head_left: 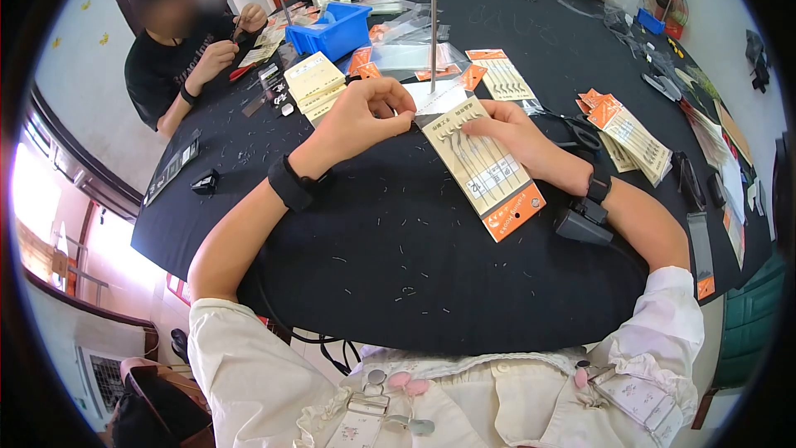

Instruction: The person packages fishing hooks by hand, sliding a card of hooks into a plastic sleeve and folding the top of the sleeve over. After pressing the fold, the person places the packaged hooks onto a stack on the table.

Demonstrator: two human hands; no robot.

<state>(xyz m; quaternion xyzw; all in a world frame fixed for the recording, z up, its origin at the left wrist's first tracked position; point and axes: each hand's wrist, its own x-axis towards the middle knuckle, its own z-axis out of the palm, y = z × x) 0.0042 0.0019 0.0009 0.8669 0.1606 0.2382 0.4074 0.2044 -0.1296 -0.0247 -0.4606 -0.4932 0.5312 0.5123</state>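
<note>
My right hand [522, 141] grips a card of fishing hooks [477, 166], its thumb pressed on the front near the row of hooks. The card is tilted, with its orange "Fishing Hooks" end towards me and pale lines running down its face. At its upper left corner is my left hand [365, 120], thumb and fingers pinched together. Whatever lies in that pinch is too small to make out. Just beyond the hands lies another hook card [502, 76] on the black table [373, 241].
A thin metal pole [434, 25] rises behind the card. A blue bin [332, 31] stands at back left, near yellowish cards [315, 83]. Stacked hook cards [630, 133] lie to the right. A co-worker [178, 41] sits at left; other people sit across the table.
</note>
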